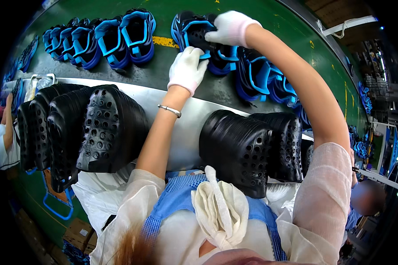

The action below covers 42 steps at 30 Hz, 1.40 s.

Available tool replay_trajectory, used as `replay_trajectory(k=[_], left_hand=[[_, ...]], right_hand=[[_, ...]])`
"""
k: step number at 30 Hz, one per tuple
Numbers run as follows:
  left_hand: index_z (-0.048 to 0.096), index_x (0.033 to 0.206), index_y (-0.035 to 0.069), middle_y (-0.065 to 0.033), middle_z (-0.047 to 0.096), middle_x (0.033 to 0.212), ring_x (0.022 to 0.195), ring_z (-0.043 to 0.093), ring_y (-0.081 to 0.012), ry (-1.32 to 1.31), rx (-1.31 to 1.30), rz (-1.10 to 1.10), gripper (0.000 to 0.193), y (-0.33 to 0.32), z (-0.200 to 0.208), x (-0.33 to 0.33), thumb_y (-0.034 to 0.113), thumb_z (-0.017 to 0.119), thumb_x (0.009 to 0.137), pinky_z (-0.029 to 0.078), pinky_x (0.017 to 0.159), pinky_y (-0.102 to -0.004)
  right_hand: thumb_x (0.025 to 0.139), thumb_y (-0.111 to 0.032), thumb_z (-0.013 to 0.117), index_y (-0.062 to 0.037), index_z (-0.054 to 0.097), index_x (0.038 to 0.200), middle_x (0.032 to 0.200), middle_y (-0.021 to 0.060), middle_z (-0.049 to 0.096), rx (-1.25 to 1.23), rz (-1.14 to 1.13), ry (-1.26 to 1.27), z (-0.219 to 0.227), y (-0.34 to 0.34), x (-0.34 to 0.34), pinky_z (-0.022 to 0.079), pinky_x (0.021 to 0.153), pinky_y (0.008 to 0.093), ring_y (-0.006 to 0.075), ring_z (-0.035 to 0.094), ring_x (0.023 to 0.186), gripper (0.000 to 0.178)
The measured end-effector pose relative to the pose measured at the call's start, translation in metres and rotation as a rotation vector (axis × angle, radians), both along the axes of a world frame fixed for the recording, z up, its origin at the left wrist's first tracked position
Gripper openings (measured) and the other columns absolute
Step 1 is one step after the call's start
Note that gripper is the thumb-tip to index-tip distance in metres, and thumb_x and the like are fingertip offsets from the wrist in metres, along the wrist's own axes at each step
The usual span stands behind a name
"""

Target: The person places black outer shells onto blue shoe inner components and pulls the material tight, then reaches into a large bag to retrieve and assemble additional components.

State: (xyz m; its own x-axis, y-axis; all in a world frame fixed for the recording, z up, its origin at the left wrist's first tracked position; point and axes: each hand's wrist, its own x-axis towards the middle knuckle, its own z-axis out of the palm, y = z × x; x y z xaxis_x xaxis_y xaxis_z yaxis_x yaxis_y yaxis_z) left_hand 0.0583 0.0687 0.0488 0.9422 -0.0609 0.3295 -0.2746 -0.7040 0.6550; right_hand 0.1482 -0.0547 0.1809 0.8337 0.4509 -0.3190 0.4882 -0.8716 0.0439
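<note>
A black and blue sports shoe (191,32) lies on the green conveyor, its opening facing up and a dark perforated surface showing inside. My left hand (188,68), in a white glove, grips the shoe at its heel edge, fingers bent over the collar. From the right, my right hand (229,29), also gloved, reaches over the shoe's opening with curled fingers and the thumb at its inner side. Those fingertips are partly hidden. Directly beside it stands another blue-lined shoe (225,57), under my right wrist.
More shoes (137,33) line the conveyor (163,73) at left and right. Stacks of black perforated, sole-shaped pieces (110,128) stand on the metal ledge (179,128) before me, with another stack (236,148) right. Other people are at far left (6,137) and far right (368,197).
</note>
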Motion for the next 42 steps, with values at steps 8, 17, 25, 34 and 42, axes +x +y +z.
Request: replay_trajectory(k=[8, 17, 25, 34, 42], left_hand=[[0.064, 0.095, 0.008, -0.013, 0.061, 0.096, 0.093, 0.059, -0.0339, 0.279, 0.149, -0.065, 0.022, -0.011, 0.006, -0.016, 0.026, 0.061, 0.082, 0.048, 0.079, -0.0433], [0.066, 0.105, 0.013, -0.0144, 0.065, 0.106, 0.098, 0.061, -0.0322, 0.729, 0.44, -0.166, 0.036, -0.01, 0.015, 0.022, 0.035, 0.048, 0.084, 0.05, 0.086, -0.0409], [0.067, 0.101, 0.006, -0.0172, 0.065, 0.103, 0.094, 0.063, -0.0322, 0.783, 0.471, -0.156, 0.038, -0.017, 0.032, 0.025, 0.034, 0.053, 0.081, 0.051, 0.083, -0.0392], [0.068, 0.09, -0.002, -0.0211, 0.067, 0.091, 0.086, 0.066, -0.0326, 0.753, 0.43, -0.117, 0.045, -0.014, 0.027, 0.028, 0.039, 0.056, 0.077, 0.051, 0.077, -0.0393], [0.06, 0.114, 0.011, -0.0116, 0.064, 0.092, 0.066, 0.066, -0.0201, 0.957, 0.123, -0.214, 0.031, 0.011, 0.065, 0.05, 0.015, 0.063, 0.083, 0.052, 0.059, -0.0278]], right_hand=[[0.081, -0.014, 0.059, -0.0092, 0.07, 0.102, 0.106, 0.0112, 0.067, -0.215, 0.069, 0.008, -0.063, 0.038, -0.016, 0.053, 0.079, 0.0363, 0.0262, 0.066, 0.097, 0.024], [0.077, -0.012, 0.064, -0.0086, 0.07, 0.098, 0.1, 0.0136, 0.068, -0.266, 0.154, -0.022, -0.045, 0.055, -0.018, 0.053, 0.075, 0.0358, 0.0282, 0.067, 0.092, 0.022], [0.071, -0.011, 0.072, -0.0112, 0.071, 0.102, 0.104, 0.0079, 0.069, -0.322, 0.249, -0.119, -0.066, 0.059, 0.004, 0.055, 0.072, 0.0398, 0.0252, 0.067, 0.095, 0.031], [0.086, -0.034, 0.053, -0.0067, 0.065, 0.107, 0.097, 0.013, 0.068, -0.089, 0.108, 0.041, -0.026, 0.03, -0.01, 0.052, 0.077, 0.0424, 0.0311, 0.065, 0.09, 0.037], [0.088, -0.026, 0.055, -0.0051, 0.063, 0.095, 0.078, 0.0125, 0.06, 0.314, -0.036, -0.256, 0.084, -0.13, -0.143, 0.047, 0.064, 0.0317, 0.0232, 0.058, 0.067, 0.023]])
